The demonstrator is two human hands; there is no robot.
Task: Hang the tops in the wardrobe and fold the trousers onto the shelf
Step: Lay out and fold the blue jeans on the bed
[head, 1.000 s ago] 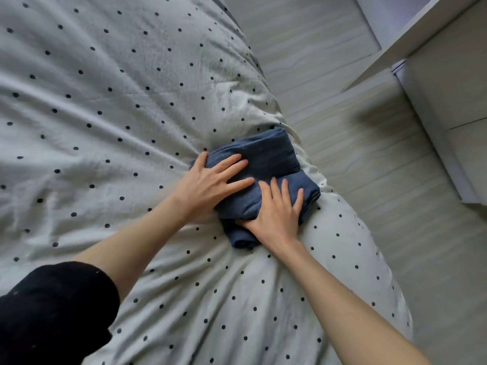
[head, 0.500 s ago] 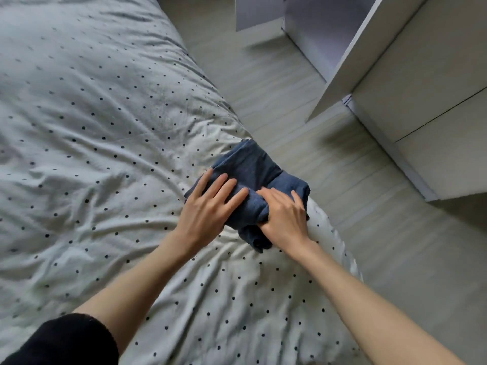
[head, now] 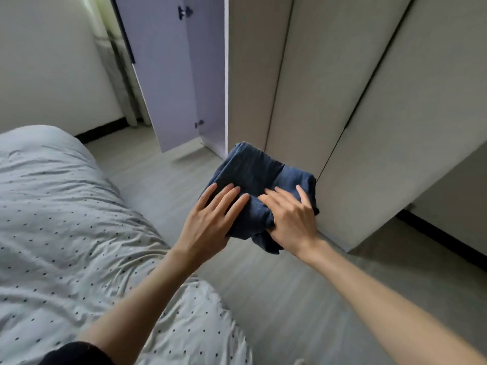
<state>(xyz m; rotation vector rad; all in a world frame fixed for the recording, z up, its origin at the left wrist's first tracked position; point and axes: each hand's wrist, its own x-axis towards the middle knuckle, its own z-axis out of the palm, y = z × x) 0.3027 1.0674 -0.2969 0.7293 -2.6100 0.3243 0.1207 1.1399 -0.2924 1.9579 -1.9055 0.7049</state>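
Observation:
The folded dark blue trousers (head: 255,175) are lifted off the bed and held in the air over the floor, in front of the wardrobe (head: 342,101). My left hand (head: 210,219) grips their left side, fingers spread on top. On their right side my right hand (head: 292,217) clamps the bundle, thumb hidden underneath. A loose fold hangs down below my right hand. Both wardrobe doors (head: 179,75) stand open; the shelf inside is hidden from here.
The bed with a pale dotted duvet (head: 66,233) fills the left and lower left. Light wood-look floor (head: 163,185) runs between bed and wardrobe. A curtain (head: 116,61) hangs by the white wall at the back left.
Both hands have closed on the trousers and lifted them from the bed, carrying them right toward the wardrobe. My view has swung up from the bed to the wardrobe.

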